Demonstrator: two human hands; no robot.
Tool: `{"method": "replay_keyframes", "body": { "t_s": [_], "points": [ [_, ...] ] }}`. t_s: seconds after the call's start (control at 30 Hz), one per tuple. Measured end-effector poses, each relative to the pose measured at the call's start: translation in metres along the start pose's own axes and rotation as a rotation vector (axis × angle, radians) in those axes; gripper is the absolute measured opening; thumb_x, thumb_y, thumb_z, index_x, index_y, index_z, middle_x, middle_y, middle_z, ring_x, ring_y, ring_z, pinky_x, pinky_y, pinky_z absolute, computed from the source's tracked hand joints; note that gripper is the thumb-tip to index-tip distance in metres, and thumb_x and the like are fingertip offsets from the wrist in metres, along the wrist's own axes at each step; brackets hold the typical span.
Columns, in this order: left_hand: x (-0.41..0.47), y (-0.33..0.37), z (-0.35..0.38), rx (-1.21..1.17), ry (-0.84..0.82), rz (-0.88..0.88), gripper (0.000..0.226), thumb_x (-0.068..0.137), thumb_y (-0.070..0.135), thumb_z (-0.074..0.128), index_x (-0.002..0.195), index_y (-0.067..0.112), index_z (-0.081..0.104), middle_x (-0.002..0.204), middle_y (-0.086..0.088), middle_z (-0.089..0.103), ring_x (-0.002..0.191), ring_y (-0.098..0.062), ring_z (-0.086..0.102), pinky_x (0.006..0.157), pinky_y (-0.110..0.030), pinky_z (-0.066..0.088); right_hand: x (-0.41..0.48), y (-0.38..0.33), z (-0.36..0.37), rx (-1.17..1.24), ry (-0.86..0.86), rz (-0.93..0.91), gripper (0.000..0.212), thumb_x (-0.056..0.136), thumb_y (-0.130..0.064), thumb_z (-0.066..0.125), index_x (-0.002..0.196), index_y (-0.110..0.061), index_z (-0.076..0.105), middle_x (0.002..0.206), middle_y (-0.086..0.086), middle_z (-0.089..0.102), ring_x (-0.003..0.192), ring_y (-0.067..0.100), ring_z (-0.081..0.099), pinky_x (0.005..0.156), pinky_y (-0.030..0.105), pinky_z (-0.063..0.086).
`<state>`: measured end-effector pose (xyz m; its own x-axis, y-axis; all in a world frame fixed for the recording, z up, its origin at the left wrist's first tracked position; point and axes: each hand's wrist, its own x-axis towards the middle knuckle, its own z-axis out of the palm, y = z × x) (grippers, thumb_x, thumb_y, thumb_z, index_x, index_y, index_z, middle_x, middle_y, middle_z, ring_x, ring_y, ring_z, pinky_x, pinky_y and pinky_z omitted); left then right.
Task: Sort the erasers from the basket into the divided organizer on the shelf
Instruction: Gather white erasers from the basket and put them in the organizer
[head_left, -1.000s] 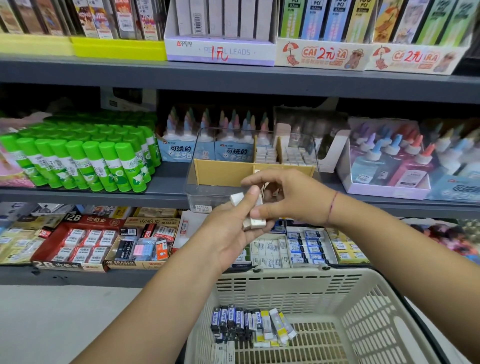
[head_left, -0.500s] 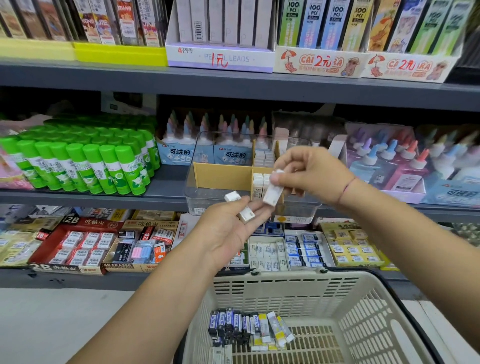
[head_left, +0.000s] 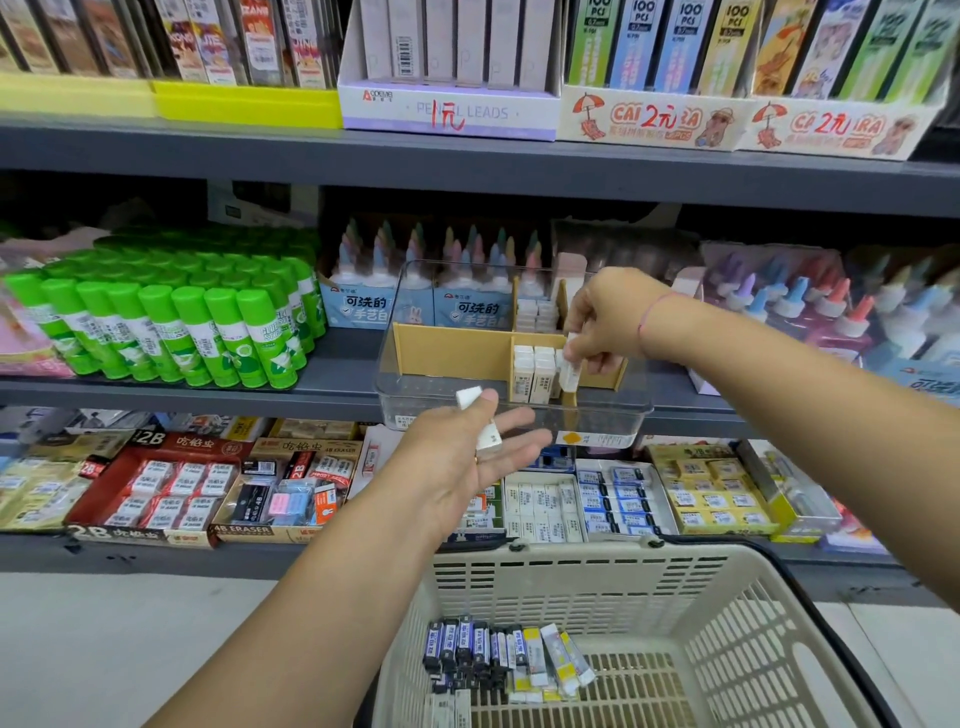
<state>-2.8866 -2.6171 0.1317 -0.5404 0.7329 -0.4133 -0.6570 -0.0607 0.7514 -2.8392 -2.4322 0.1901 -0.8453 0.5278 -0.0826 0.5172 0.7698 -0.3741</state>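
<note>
A clear organizer (head_left: 415, 410) with tan dividers stands on the middle shelf; white erasers (head_left: 532, 371) fill its right compartments. My right hand (head_left: 608, 325) pinches one white eraser (head_left: 570, 371) and holds it in the front right compartment beside the others. My left hand (head_left: 470, 457) hovers in front of the organizer, below its front edge, thumb holding two white erasers (head_left: 478, 418) against the fingers. The beige basket (head_left: 727, 597) sits below with several dark blue, white and yellow erasers (head_left: 506, 657) on its floor.
Green glue sticks (head_left: 171, 322) stand left of the organizer, glue bottles (head_left: 810, 312) behind and to the right. The lower shelf (head_left: 156, 556) carries boxes of erasers. Pencil lead boxes (head_left: 449, 109) line the top shelf. Pale floor lies at the lower left.
My right hand took one eraser from my left hand, carried it right and up, and lowered it into the organizer's front right compartment. My left hand stayed low with fewer erasers.
</note>
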Motion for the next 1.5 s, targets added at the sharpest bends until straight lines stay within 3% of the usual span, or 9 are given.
{"method": "replay_keyframes", "body": {
  "t_s": [0.2, 0.43, 0.63, 0.9, 1.03, 1.17, 1.3, 1.4, 1.5],
  "points": [
    [0.005, 0.0, -0.004, -0.045, 0.069, 0.036, 0.02, 0.096, 0.01, 0.053, 0.105, -0.006, 0.06, 0.101, -0.022, 0.067, 0.084, -0.028, 0.07, 0.07, -0.032, 0.059, 0.009, 0.001, 0.03, -0.374, 0.097, -0.053, 0.027, 0.078, -0.028, 0.076, 0.098, -0.015, 0.064, 0.099, 0.003, 0.064, 0.086, 0.02, 0.058, 0.072, 0.028, 0.047],
    [0.007, -0.001, -0.006, 0.098, 0.118, 0.026, 0.014, 0.094, 0.014, 0.057, 0.104, 0.009, 0.066, 0.088, -0.008, 0.067, 0.08, -0.017, 0.063, 0.08, -0.032, 0.053, 0.011, 0.013, 0.045, -0.28, 0.166, -0.025, 0.02, 0.077, -0.029, 0.075, 0.076, -0.024, 0.057, 0.088, -0.004, 0.063, 0.086, 0.018, 0.06, 0.067, 0.03, 0.046],
    [0.005, -0.002, -0.006, 0.072, 0.123, 0.051, 0.005, 0.09, 0.007, 0.062, 0.092, 0.011, 0.065, 0.079, -0.007, 0.072, 0.076, -0.015, 0.065, 0.065, -0.022, 0.051, 0.0, 0.016, 0.042, -0.265, 0.195, -0.049, 0.015, 0.086, -0.035, 0.065, 0.089, -0.021, 0.06, 0.086, -0.003, 0.06, 0.082, 0.017, 0.057, 0.068, 0.029, 0.046],
    [0.007, 0.0, -0.002, -0.171, 0.043, 0.097, 0.011, 0.088, -0.001, 0.06, 0.099, -0.002, 0.062, 0.078, -0.013, 0.073, 0.068, -0.014, 0.071, 0.065, -0.021, 0.059, -0.058, -0.018, 0.051, 0.977, -0.056, 0.035, 0.016, 0.089, -0.016, 0.063, 0.1, -0.006, 0.056, 0.077, 0.013, 0.066, 0.056, 0.012, 0.06, 0.051, 0.02, 0.051],
    [0.003, -0.003, 0.001, -0.066, 0.045, 0.159, 0.013, 0.088, 0.004, 0.062, 0.099, -0.001, 0.063, 0.073, -0.008, 0.071, 0.064, -0.011, 0.069, 0.062, -0.018, 0.057, -0.051, -0.016, 0.05, 1.159, -0.037, 0.112, 0.003, 0.087, -0.006, 0.064, 0.089, -0.008, 0.063, 0.065, 0.006, 0.06, 0.048, 0.006, 0.053, 0.047, 0.014, 0.048],
    [0.007, -0.006, -0.003, 0.399, 0.203, 0.409, 0.014, 0.091, 0.017, 0.062, 0.102, 0.009, 0.062, 0.09, -0.006, 0.071, 0.074, -0.01, 0.069, 0.068, -0.016, 0.055, -0.043, -0.011, 0.036, 0.965, 0.049, 0.011, 0.003, 0.085, -0.007, 0.067, 0.082, -0.009, 0.067, 0.065, 0.002, 0.061, 0.049, 0.004, 0.053, 0.047, 0.013, 0.045],
    [0.016, -0.006, -0.019, 1.091, 0.35, 0.845, 0.021, 0.098, 0.029, 0.047, 0.114, 0.023, 0.06, 0.117, 0.007, 0.056, 0.11, -0.008, 0.051, 0.089, -0.013, 0.035, -0.024, 0.004, 0.02, 0.263, 0.32, -0.103, 0.006, 0.081, -0.021, 0.074, 0.079, -0.017, 0.07, 0.07, -0.006, 0.062, 0.064, 0.006, 0.053, 0.065, 0.019, 0.046],
    [0.026, -0.014, -0.03, 1.599, 0.236, 0.717, 0.053, 0.1, 0.047, 0.03, 0.149, 0.026, 0.028, 0.156, 0.004, 0.023, 0.146, -0.016, 0.009, 0.118, -0.034, 0.003, -0.011, 0.009, 0.032, 0.001, 0.244, -0.171, 0.012, 0.079, -0.025, 0.075, 0.086, -0.016, 0.071, 0.078, -0.004, 0.065, 0.077, 0.012, 0.061, 0.078, 0.024, 0.049],
    [0.03, -0.02, -0.037, 1.893, 0.16, 0.559, 0.066, 0.095, 0.06, 0.019, 0.152, 0.033, -0.001, 0.161, 0.005, -0.009, 0.145, -0.017, -0.019, 0.116, -0.038, -0.016, 0.0, 0.01, 0.05, -0.073, 0.229, -0.217, 0.019, 0.08, -0.027, 0.074, 0.095, -0.015, 0.071, 0.088, -0.002, 0.066, 0.086, 0.014, 0.063, 0.08, 0.025, 0.049]
  ]
}}
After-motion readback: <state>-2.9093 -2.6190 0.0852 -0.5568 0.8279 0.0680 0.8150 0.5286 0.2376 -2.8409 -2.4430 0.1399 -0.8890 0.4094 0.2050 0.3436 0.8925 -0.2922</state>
